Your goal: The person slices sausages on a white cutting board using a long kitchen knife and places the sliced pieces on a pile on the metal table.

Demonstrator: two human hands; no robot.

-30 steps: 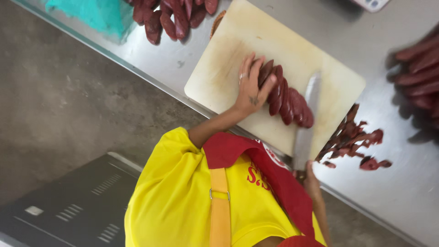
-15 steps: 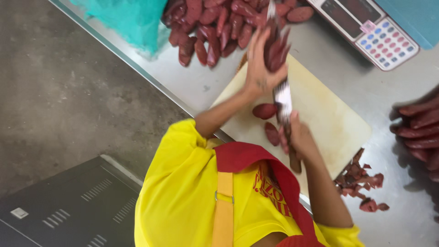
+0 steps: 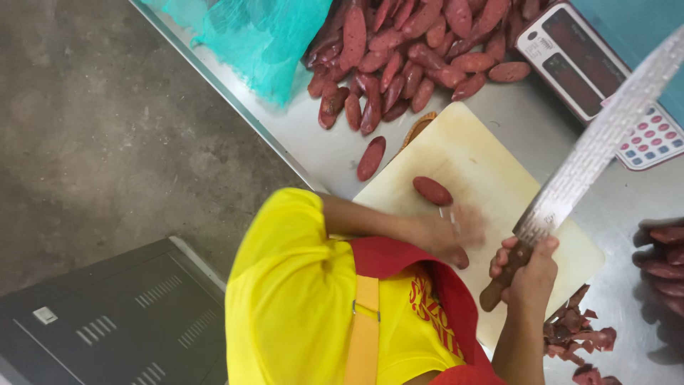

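A teal net bag (image 3: 263,36) is seen lying well beyond the left hand, at the far edge of the steel bench (image 3: 313,146), beside a heap of red sweet potatoes (image 3: 406,50). Beyond the right hand, a flat weighing scale (image 3: 595,75) is seen with a dark display panel and a white keypad of red and blue keys. A grey metal case (image 3: 107,321) with slotted vents and a small pale label is seen on the concrete floor (image 3: 92,135), off to the left of the left arm.

The right hand (image 3: 531,271) is closed around the brown handle of a long knife (image 3: 598,146), whose patterned blade is raised and angled away over the scale. The left hand (image 3: 445,232) is lowered onto the pale cutting board (image 3: 484,167), blurred by motion; a dark red piece seems to be pressed under its fingers, though the grip cannot be made out. The two hands are held near each other but apart.

One sweet potato (image 3: 432,190) is found lying on the board just beyond the left hand, and another (image 3: 371,158) on the bench further off. Dark red trimmings (image 3: 581,335) are piled just on the near side of the right hand, and more tubers (image 3: 662,257) lie to its right.
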